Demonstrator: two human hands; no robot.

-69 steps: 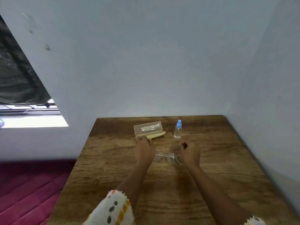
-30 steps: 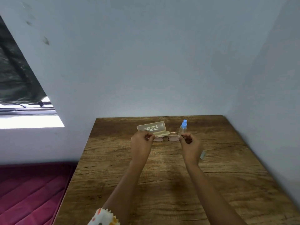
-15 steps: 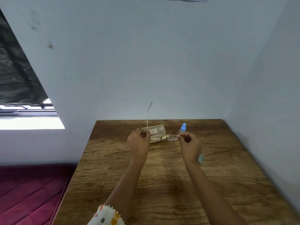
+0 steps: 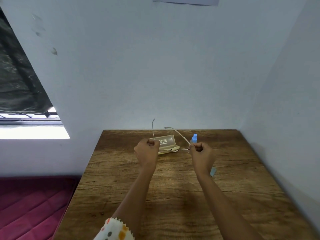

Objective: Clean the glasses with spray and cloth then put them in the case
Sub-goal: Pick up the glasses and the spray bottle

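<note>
Opening step, I judge: the glasses [image 4: 173, 150] hang just before the case [image 4: 166, 140], arms unfolded, the left grip [image 4: 147, 151] and right grip [image 4: 200, 153] each pinching a frame end. Next, one grip should let go to fetch the spray bottle [image 4: 194, 138], right of the case.

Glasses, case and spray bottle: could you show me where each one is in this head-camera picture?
glasses [image 4: 173, 149], head view, on the nose bridge between the lenses.
case [image 4: 167, 140], head view, on the inside of its raised lid.
spray bottle [image 4: 194, 137], head view, on its blue cap.
</note>
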